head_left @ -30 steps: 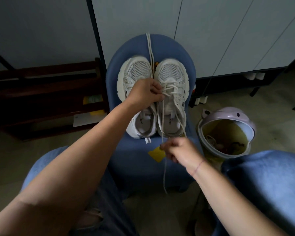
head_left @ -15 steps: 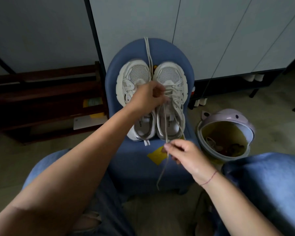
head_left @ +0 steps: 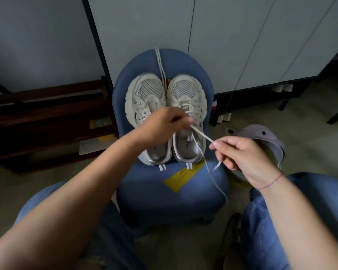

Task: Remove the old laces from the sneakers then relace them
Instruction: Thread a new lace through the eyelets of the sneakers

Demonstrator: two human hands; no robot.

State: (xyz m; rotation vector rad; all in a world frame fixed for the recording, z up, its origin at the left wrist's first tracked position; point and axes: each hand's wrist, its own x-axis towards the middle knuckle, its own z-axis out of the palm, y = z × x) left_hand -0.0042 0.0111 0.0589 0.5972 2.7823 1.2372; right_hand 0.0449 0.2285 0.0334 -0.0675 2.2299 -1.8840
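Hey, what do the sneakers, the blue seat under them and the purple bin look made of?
Sneakers: off-white mesh toe panels with visible holes, smooth matte overlays, likely synthetic. Blue seat: matte fabric, probably padded, judging by rounded edges. Purple bin: hard plastic, slightly glossy, with a highlight on its rim.

We record a blue padded chair [head_left: 144,191] standing on the floor [head_left: 310,133]. On its seat a pair of white sneakers [head_left: 187,90] lies side by side, touching, toes toward the backrest. A loose white lace [head_left: 160,63] runs up the backrest from between the toes. A yellow patch [head_left: 181,177] sits on the seat just beside one heel.
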